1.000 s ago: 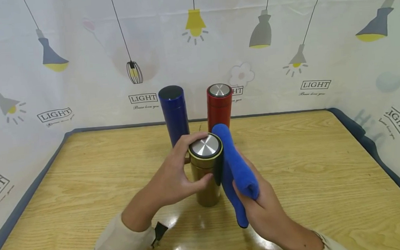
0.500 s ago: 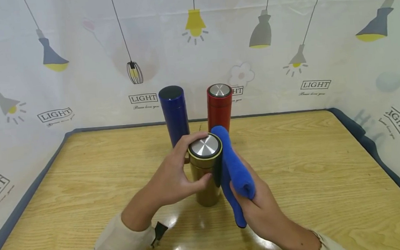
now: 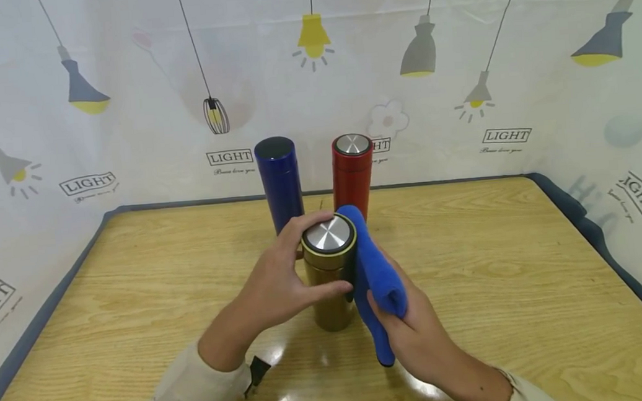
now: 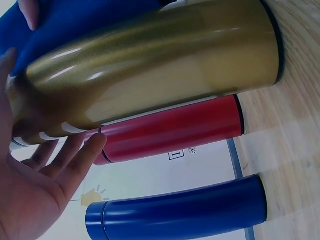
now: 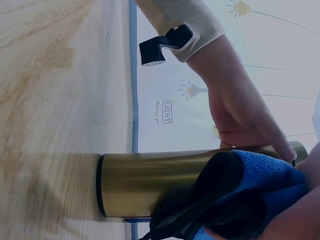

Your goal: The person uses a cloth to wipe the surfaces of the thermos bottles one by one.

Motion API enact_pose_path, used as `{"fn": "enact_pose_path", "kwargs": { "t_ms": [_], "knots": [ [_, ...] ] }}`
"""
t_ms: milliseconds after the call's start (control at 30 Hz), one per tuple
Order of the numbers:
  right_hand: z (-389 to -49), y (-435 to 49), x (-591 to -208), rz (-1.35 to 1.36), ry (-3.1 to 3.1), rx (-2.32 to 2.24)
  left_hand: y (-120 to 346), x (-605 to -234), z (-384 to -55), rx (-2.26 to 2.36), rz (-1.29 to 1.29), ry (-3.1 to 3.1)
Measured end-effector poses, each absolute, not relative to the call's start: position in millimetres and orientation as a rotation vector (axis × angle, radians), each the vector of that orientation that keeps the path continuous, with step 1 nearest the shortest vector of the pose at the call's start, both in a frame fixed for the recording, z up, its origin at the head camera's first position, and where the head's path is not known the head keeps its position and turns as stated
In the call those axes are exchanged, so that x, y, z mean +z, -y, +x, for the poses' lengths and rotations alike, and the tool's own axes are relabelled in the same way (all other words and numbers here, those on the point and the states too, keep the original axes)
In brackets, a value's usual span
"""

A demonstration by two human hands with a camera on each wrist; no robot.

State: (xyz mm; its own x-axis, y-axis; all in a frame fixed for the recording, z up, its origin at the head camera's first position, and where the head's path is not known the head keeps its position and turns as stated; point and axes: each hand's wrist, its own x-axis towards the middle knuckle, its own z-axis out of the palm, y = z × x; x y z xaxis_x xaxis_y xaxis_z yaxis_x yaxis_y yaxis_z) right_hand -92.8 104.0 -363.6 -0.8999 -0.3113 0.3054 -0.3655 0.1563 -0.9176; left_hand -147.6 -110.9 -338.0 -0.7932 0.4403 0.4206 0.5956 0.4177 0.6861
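A gold thermos flask with a silver disc on its lid stands upright on the table in the head view. My left hand grips it around the upper part, thumb across the front and fingers behind. In my right hand is a folded blue cloth, held against the flask's right side. The left wrist view shows the gold flask large, with the left hand curved around its top end. Seen from the right wrist, the blue cloth has a dark underside and covers part of the flask.
Behind the gold flask stand a blue thermos flask on the left and a red one on the right. The wooden table ends at a sheet printed with lamps. A black mount juts from the left cuff.
The cloth and right hand have shifted slightly left and down along the flask's side. My left thumb has slid farther right across the flask's front. The other flasks stay put.
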Motion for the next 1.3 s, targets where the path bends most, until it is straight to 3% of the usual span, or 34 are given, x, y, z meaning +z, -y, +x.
{"fn": "enact_pose_path", "kwargs": {
  "t_ms": [1300],
  "knots": [
    [-88,-103,-358,0.741,2.311,1.898,112,-335,-147,-1.478,-0.930,2.512]
  ]
}}
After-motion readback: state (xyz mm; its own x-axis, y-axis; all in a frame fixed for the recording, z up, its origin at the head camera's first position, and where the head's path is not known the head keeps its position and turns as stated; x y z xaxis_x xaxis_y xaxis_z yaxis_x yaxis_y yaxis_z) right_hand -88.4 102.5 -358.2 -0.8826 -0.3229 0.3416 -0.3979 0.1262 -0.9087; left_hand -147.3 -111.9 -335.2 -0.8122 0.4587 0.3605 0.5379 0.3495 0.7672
